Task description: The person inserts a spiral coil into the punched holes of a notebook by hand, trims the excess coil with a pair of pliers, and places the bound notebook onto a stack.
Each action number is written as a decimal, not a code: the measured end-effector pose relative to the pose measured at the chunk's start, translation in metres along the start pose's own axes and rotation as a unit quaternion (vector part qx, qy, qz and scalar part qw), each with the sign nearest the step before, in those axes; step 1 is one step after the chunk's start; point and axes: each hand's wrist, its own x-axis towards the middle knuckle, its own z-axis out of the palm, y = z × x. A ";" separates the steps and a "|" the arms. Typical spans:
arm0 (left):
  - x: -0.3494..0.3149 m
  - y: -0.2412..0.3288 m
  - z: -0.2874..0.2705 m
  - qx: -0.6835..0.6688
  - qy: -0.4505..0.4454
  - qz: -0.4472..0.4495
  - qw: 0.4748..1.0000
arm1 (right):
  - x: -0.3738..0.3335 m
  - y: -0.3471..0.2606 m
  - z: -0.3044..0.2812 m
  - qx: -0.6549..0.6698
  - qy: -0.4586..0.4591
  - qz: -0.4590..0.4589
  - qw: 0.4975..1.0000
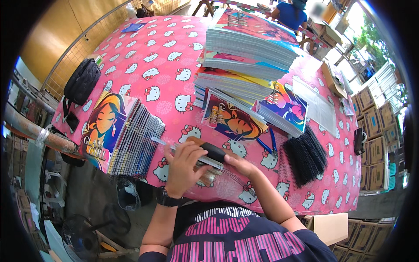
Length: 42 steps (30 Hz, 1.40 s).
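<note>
Pink cat-print tablecloth (170, 87), black handle (214, 153)

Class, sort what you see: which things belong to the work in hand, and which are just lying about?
Likely part of the work:
- held tool
- notebooks
- black coils
- pliers

Probably just lying about:
- bag
- fan
- blue item

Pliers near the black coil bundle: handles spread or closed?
Spread: the blue handles of the pliers fan apart toward the notebooks.
</note>
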 end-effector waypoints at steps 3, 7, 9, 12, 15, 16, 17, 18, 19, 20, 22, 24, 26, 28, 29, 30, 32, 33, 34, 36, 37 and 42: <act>-0.003 -0.010 0.001 0.000 0.008 0.005 1.000 | -0.003 -0.019 -0.001 -0.073 -0.025 0.001 0.997; -0.001 -0.012 0.004 -0.022 0.026 -0.001 0.999 | -0.008 -0.025 -0.012 -0.039 -0.057 -0.052 0.996; -0.004 -0.012 0.010 -0.026 0.025 -0.002 0.999 | -0.009 -0.032 -0.006 -0.014 -0.040 -0.036 0.998; -0.008 -0.007 0.015 -0.040 0.019 0.005 0.999 | -0.002 -0.044 0.010 -0.011 0.011 0.023 1.000; -0.011 -0.002 0.019 -0.017 0.028 0.010 0.999 | 0.006 -0.039 0.009 -0.016 0.006 0.007 1.000; -0.012 -0.002 0.020 -0.003 0.034 0.009 0.999 | 0.005 -0.036 0.008 -0.002 0.009 -0.008 1.000; -0.012 0.000 0.019 0.003 0.042 -0.007 0.999 | 0.002 -0.032 0.006 0.012 0.013 -0.022 1.000; -0.011 0.002 0.018 0.005 0.050 -0.022 0.998 | -0.003 -0.026 0.000 0.038 -0.005 -0.059 0.998; -0.011 0.004 0.018 0.010 0.060 -0.038 0.997 | -0.008 -0.019 -0.009 0.063 -0.025 -0.097 0.993; -0.011 0.003 0.019 0.010 0.057 -0.042 0.997 | -0.013 -0.013 -0.014 0.089 -0.045 -0.135 0.986; -0.012 0.003 0.020 0.008 0.051 -0.051 0.997 | -0.022 -0.021 -0.005 0.124 -0.037 -0.099 0.987; -0.006 0.006 0.020 -0.006 0.050 -0.055 0.997 | -0.023 -0.021 -0.002 0.096 -0.010 -0.066 0.993; -0.001 0.007 0.020 -0.023 0.050 -0.053 0.997 | -0.025 -0.023 -0.007 0.045 0.020 -0.068 0.996; 0.002 0.003 0.021 -0.042 0.052 -0.046 0.997 | -0.032 -0.034 -0.018 -0.021 0.048 -0.131 0.990; 0.005 0.002 0.021 -0.033 0.051 -0.046 0.997 | -0.037 -0.036 -0.024 0.060 0.036 -0.164 0.984; 0.006 0.003 0.022 -0.026 0.047 -0.048 0.997 | -0.042 -0.039 -0.025 0.124 -0.016 -0.198 0.972; 0.007 0.002 0.023 -0.022 0.044 -0.050 0.998 | -0.042 -0.052 -0.029 -0.037 -0.015 -0.122 0.992; 0.008 0.000 0.023 -0.024 0.043 -0.047 0.998 | -0.039 -0.051 -0.029 -0.091 0.029 -0.095 0.991; 0.009 -0.002 0.023 -0.025 0.043 -0.044 0.998 | -0.034 -0.048 -0.028 -0.145 0.073 -0.067 0.984; 0.004 0.000 0.023 -0.021 0.039 -0.036 0.998 | -0.032 -0.048 -0.027 -0.097 0.051 -0.115 0.987; 0.003 0.000 0.023 -0.017 0.040 -0.035 0.998 | -0.035 -0.050 -0.026 0.005 -0.016 -0.187 0.982; 0.001 0.002 0.020 -0.026 0.043 -0.049 0.998 | -0.026 -0.063 -0.024 -0.217 0.118 -0.057 0.967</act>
